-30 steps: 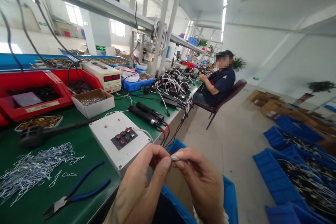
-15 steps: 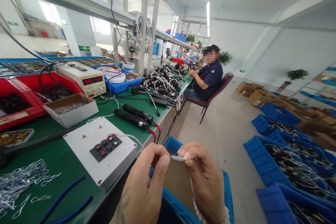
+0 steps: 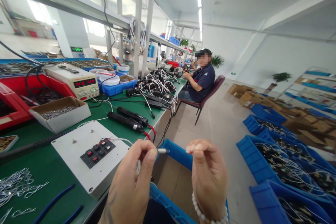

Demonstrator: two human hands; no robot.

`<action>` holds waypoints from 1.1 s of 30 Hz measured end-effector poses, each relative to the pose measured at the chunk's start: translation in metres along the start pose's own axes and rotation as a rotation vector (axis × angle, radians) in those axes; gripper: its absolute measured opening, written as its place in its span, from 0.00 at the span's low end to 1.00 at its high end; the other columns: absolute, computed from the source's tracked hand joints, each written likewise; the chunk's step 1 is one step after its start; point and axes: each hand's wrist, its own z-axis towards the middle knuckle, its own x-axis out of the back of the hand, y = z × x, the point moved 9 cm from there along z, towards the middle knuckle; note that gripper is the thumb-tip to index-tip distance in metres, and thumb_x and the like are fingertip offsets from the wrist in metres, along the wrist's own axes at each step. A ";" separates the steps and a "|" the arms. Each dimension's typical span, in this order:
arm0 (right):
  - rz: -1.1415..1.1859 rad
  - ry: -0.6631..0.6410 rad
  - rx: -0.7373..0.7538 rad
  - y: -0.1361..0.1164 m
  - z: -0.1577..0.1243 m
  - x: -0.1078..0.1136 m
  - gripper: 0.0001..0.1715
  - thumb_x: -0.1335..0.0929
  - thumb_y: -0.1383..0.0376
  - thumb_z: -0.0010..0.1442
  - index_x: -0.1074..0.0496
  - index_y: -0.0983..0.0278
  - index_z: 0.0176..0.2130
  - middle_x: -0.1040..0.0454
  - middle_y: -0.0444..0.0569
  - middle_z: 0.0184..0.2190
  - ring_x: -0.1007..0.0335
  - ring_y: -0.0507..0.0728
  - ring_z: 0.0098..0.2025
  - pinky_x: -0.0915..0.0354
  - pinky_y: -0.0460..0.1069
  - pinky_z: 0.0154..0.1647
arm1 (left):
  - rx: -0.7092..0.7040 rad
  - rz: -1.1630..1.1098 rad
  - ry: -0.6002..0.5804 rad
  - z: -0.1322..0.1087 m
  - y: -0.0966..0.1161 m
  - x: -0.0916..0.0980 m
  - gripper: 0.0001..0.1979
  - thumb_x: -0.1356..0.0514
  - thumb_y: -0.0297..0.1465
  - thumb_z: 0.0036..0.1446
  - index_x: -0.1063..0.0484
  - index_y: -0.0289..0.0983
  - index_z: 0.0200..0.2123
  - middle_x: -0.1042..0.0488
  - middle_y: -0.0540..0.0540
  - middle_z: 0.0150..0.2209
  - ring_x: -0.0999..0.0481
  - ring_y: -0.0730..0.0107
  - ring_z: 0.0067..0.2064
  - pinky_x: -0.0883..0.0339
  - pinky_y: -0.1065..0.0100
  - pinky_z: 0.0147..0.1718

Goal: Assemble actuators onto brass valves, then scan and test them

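Observation:
My left hand point(image 3: 135, 178) is closed, with thumb and forefinger pinching a small metal coil spring point(image 3: 162, 151). The spring's free end points right and finishes in a thin wire loop. My right hand point(image 3: 208, 173), with a white bead bracelet point(image 3: 196, 206) at its wrist, is a short way to the right, apart from the spring. Its fingers are drawn together against the thumb; whatever lies between them, if anything, is hidden. Below both hands is a blue crate point(image 3: 178, 154) with brown cardboard inside.
On the green bench stand a white switch box point(image 3: 70, 147), two black cylindrical tools point(image 3: 126, 121), a carton of small metal parts point(image 3: 63, 117) and a power supply point(image 3: 76, 80). Wire clips point(image 3: 19, 185) and blue-handled pliers point(image 3: 56, 199) lie nearer. A co-worker point(image 3: 201, 78) sits farther along; blue crates point(image 3: 262, 161) line the right.
My right hand has let go of the spring's end and moved right, baring its wire loop. My left hand has shifted left with the spring. The view has turned slightly right.

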 end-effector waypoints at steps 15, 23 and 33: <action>-0.130 -0.184 -0.012 -0.004 -0.013 -0.035 0.05 0.31 0.68 0.64 0.29 0.58 0.36 0.31 0.41 0.32 0.32 0.49 0.35 0.35 0.43 0.37 | 0.008 0.012 -0.016 -0.006 -0.006 -0.008 0.16 0.49 0.46 0.65 0.30 0.42 0.36 0.28 0.51 0.29 0.28 0.67 0.32 0.34 0.70 0.32; -0.134 -0.243 0.049 -0.009 -0.014 -0.038 0.05 0.32 0.69 0.65 0.29 0.58 0.38 0.30 0.42 0.34 0.32 0.51 0.37 0.35 0.45 0.38 | 0.002 0.039 -0.058 -0.009 -0.007 -0.007 0.15 0.49 0.44 0.65 0.30 0.42 0.35 0.29 0.52 0.28 0.29 0.68 0.30 0.34 0.70 0.31; -0.039 -0.223 0.007 -0.010 -0.011 -0.038 0.07 0.35 0.69 0.67 0.30 0.59 0.37 0.33 0.43 0.34 0.35 0.51 0.38 0.37 0.47 0.39 | 0.053 -0.003 -0.033 -0.011 -0.004 0.004 0.15 0.49 0.45 0.66 0.31 0.42 0.35 0.32 0.52 0.27 0.32 0.69 0.29 0.36 0.70 0.28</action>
